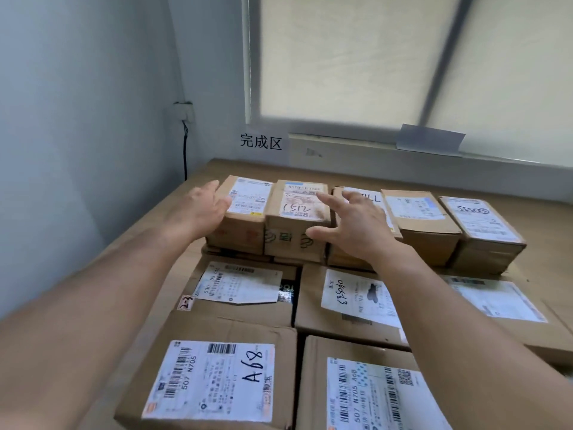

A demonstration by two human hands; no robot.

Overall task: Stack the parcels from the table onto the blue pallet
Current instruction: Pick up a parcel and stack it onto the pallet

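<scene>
A68 box [217, 377]: a big flat parcel at 6 o'clock, label up; another big parcel [372, 395] sits tight at its 3 o'clock
Middle row: two more flat parcels, the 530 box [242, 287] and the box with the black stamp [356, 296]; both arms reach over them
Left hand [201, 209]: at 11 o'clock; fingers straight and loose, holding nothing; it is at the left side of the left small box [248, 206]; I cannot tell if it touches
Right hand [353, 226]: at 12 o'clock; fingers spread wide, holding nothing; thumb by the front of the 1512 box [297, 218]
1512 box: it stands in the far row, between the two hands; the right hand is closer, at its 3 o'clock; the left hand is at its 9 o'clock, with the left small box in between; its long side seems to run from 6 to 12
Next move: I think the hands must close in from both sides; the two small boxes may come up as a pair
Far row: more small boxes [421, 218] run off toward 2 o'clock
Surface [310, 169]: brown and flat; no blue pallet shows here
Room: a sign [260, 141] at 12 o'clock, a covered window [372, 57] above it, a pale wall [77, 103] at 9 o'clock
</scene>
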